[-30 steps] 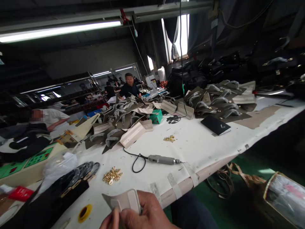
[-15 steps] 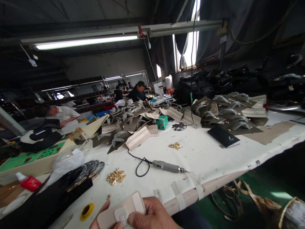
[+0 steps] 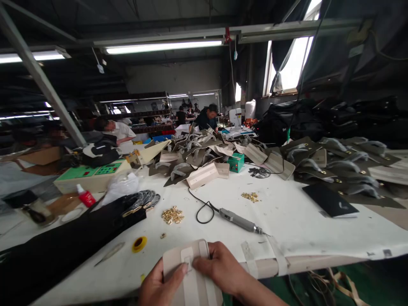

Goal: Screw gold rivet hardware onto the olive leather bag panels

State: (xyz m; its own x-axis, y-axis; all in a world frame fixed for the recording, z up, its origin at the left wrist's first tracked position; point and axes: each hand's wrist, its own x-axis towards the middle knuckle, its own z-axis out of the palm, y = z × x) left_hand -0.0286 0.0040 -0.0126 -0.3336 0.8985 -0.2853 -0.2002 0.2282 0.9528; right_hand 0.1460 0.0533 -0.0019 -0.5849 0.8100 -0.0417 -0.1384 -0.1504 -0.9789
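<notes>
A beige bag panel (image 3: pixel 195 287) with rounded corners and raised strips is held up at the bottom middle of the head view. Gripping its left edge is my left hand (image 3: pixel 162 284), its thumb pressed by a small square outline on a pale patch. My right hand (image 3: pixel 219 268) closes round the opposite edge, and its thumb rests beside that same square. Fingers behind the panel are mostly hidden. Beyond it lie a single gold metal fitting (image 3: pixel 163 235), a pile of gold fittings (image 3: pixel 172 215) and a grey electric screwdriver (image 3: pixel 240 221).
On the white table (image 3: pixel 223 195) are a yellow tape roll (image 3: pixel 139 244), a black bag piece (image 3: pixel 79 238), small gold parts (image 3: pixel 251 196), a green box (image 3: pixel 236 162) and a black notebook (image 3: pixel 330 200). Brown panels with wrapped handles (image 3: pixel 338 170) heap behind. Co-workers sit farther back.
The view has swung left, so the table appears shifted right. Both hands and the panel now show more fully, with the left thumb on the panel's front.
</notes>
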